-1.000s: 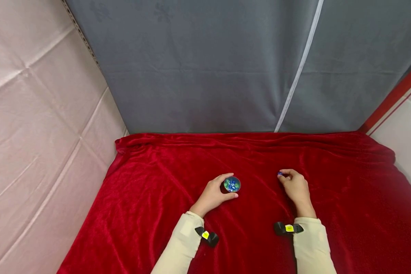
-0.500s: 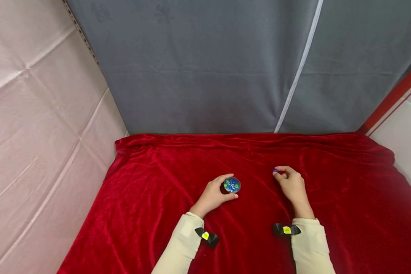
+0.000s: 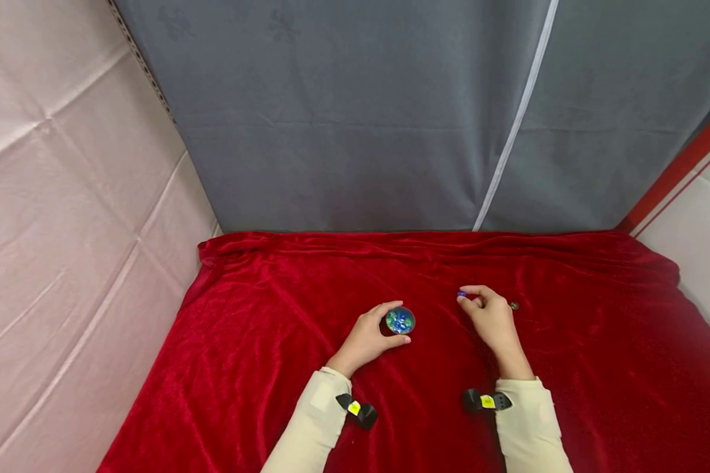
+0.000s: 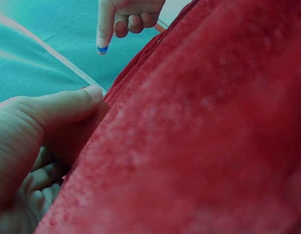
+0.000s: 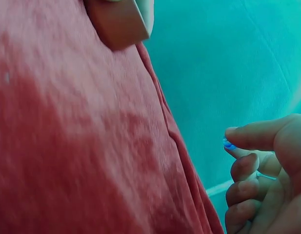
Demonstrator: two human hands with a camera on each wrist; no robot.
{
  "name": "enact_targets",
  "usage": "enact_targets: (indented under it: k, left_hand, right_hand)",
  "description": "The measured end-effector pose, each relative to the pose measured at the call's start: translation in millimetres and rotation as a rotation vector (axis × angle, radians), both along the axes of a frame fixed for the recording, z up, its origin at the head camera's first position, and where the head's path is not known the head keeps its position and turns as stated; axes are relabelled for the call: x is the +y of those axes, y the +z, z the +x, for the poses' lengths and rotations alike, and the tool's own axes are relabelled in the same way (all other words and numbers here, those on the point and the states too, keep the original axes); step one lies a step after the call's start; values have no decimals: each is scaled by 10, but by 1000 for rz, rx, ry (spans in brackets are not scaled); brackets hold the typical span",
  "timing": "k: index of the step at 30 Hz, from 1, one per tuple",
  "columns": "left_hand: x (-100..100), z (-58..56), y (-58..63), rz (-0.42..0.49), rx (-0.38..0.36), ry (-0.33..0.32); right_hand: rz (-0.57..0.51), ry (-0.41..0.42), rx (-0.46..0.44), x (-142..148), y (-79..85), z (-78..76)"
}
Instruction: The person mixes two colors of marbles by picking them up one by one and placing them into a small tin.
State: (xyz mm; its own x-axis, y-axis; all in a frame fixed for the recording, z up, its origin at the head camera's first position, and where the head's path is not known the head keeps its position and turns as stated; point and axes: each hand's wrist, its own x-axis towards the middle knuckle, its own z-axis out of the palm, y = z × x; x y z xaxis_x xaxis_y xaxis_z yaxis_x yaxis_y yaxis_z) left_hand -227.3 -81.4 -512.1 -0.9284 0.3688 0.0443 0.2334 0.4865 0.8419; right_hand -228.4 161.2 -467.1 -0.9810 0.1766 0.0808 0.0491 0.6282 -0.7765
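My left hand point(image 3: 367, 338) grips a small round cup point(image 3: 414, 320) on the red cloth, fingers at its far side and thumb at its near side. Blue and green marbles point(image 3: 400, 322) show inside it. In the right wrist view the cup's brown wall point(image 5: 118, 27) appears at the top. Off to the right, my right hand point(image 3: 497, 328) pinches a blue marble point(image 3: 461, 295) between thumb and forefinger, its other fingers curled in. Held clear of the cloth, that marble point(image 5: 228, 144) shows bluish-white in the right wrist view.
Another small dark marble point(image 3: 514, 305) lies on the cloth just right of my right hand. The wrinkled red velvet cloth point(image 3: 260, 368) covers the table. A grey curtain point(image 3: 343, 131) hangs behind, with pale walls at both sides.
My right hand has moved left toward the cup with the blue marble, uncovering the small marble on the cloth. The left hand and the cup have stayed in place.
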Motion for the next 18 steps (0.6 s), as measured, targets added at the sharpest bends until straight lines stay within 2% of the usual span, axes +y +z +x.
enact_targets:
  k: [18]
  left_hand:
    - [6,-12,-25,-11,15,1]
  right_hand:
    - [-33,115,-1,-375,95,65]
